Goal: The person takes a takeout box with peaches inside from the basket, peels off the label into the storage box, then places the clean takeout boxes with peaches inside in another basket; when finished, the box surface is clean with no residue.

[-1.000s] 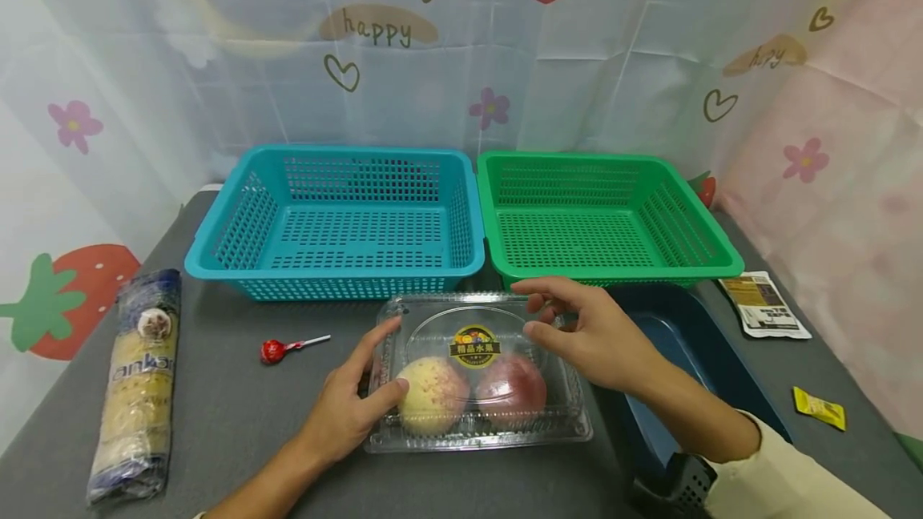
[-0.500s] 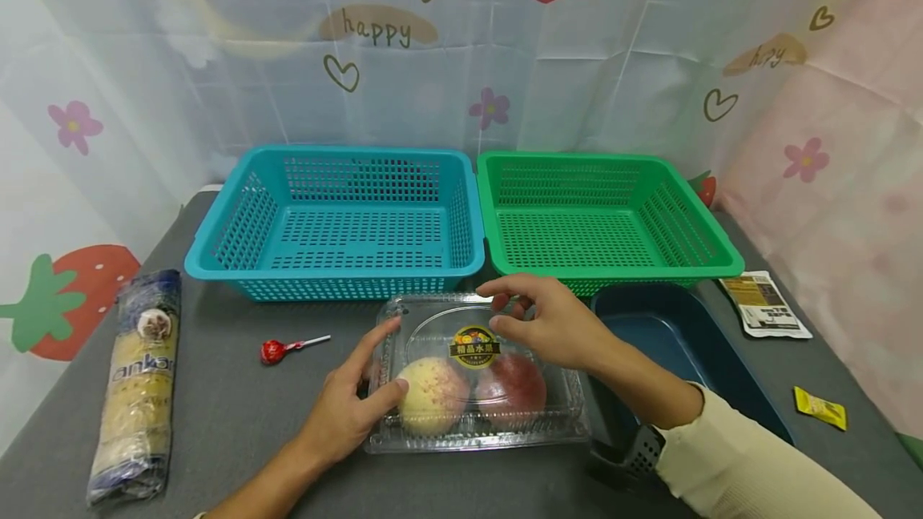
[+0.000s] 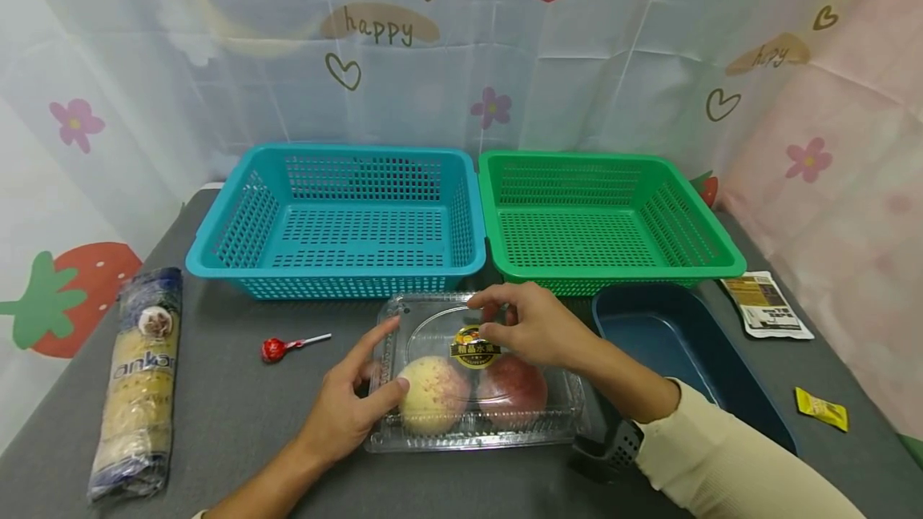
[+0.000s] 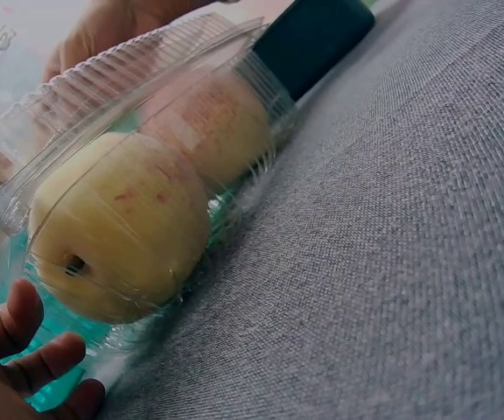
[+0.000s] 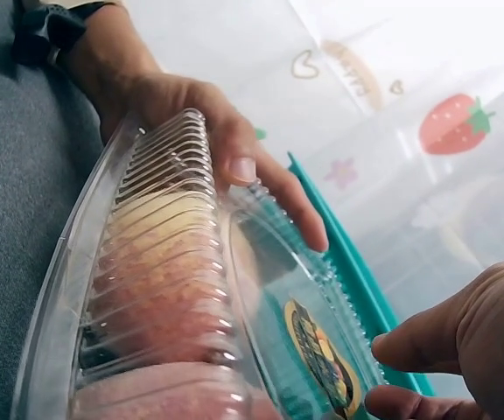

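Observation:
A clear plastic clamshell box (image 3: 472, 437) with a black and gold label (image 3: 474, 349) lies closed on the grey table. Inside are two round fruits that look like peaches, a pale yellow one (image 3: 433, 396) on the left and a redder one (image 3: 513, 395) on the right. My left hand (image 3: 349, 399) rests against the box's left side, thumb and index finger extended on it. Over the lid is my right hand (image 3: 537, 325), thumb and index apart near the label, other fingers bent. Whether its fingertips press the lid, I cannot tell.
Behind the box stand a blue basket (image 3: 335, 272) and a green basket (image 3: 620, 271). A dark blue tray (image 3: 671, 343) sits at right, near a foil pouch (image 3: 767, 307) and a yellow packet (image 3: 822, 409). Left are a red lollipop (image 3: 274, 350) and a long wrapped pack (image 3: 137, 391).
My right hand has moved left across the lid, from its right part to above the label. The left hand and the box have stayed in place.

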Demonstrator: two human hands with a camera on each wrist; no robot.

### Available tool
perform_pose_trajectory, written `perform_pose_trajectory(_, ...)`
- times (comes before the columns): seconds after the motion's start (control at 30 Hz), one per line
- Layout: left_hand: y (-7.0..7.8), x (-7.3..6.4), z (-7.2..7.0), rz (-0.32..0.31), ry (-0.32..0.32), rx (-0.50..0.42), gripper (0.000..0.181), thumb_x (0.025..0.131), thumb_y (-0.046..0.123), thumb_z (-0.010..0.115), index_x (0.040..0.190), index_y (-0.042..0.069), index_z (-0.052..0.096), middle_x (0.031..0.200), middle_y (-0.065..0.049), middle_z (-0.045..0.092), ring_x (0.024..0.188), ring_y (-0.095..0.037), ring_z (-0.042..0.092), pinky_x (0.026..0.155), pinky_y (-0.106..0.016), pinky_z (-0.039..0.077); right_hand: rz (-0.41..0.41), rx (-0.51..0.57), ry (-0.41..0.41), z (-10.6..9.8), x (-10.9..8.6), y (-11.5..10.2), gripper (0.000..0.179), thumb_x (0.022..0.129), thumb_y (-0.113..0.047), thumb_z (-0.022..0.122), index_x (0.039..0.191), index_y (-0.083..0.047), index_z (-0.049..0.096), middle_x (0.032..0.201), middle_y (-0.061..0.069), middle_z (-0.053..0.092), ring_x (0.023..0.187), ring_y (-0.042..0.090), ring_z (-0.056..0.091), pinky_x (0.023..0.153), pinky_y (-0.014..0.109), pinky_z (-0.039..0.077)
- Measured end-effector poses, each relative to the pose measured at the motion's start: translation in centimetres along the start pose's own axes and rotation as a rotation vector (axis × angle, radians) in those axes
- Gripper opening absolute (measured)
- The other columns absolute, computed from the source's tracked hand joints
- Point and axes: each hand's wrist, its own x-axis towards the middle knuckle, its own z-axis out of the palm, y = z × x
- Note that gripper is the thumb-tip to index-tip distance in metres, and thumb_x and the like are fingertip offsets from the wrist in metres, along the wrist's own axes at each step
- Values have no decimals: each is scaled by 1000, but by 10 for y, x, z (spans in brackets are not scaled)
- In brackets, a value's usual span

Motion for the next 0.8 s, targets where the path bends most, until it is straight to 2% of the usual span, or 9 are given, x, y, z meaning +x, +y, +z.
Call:
perform_pose_trajectory(0.17, -1, 0, 0, 3, 1, -7, 67, 88, 8, 66, 148, 19, 39, 61, 5, 50, 54, -8, 43, 47, -28, 37, 7, -11, -3, 3, 2, 0, 23, 89, -8, 67, 112, -6, 70, 88, -2, 63, 58, 12, 46, 48, 27, 39)
perform_pose_trajectory(0.33, -1, 1, 0, 19, 8, -9, 67, 88, 7, 66, 148, 18, 39, 59, 7, 44, 52, -6, 39, 45, -29, 35, 47, -13, 15, 7, 5, -2, 15, 88, -6, 67, 102, -7, 73, 82, -2, 65, 58, 12, 50, 49, 29, 43)
perform_pose_trajectory(0.5, 0, 1, 0, 9, 9, -4, 67, 88, 8, 67, 147, 22, 40, 59, 7, 45, 52, -6, 39, 45, -29, 36, 87, -103, 53, 12, 7, -7, 5, 87, -9, 70, 88, -12, 74, 75, -7, 63, 67, 11, 55, 58, 29, 46)
perform_pose_trajectory(0.67, 0, 1, 0, 18, 12, 2, 67, 87, 8, 68, 147, 23, 41, 59, 7, 44, 52, -6, 38, 44, -28, 35, 90, -177, 76, 17, 9, -10, 10, 88, -11, 70, 79, -16, 69, 73, -8, 59, 71, 11, 54, 67, 32, 46)
perform_pose_trajectory(0.8, 0, 1, 0, 28, 12, 0, 68, 87, 7, 67, 147, 22, 40, 58, 8, 43, 51, -5, 37, 43, -28, 34, 104, -125, 52, 15, 9, -10, 12, 91, -10, 67, 80, -15, 66, 73, -7, 60, 70, 11, 54, 68, 33, 46)
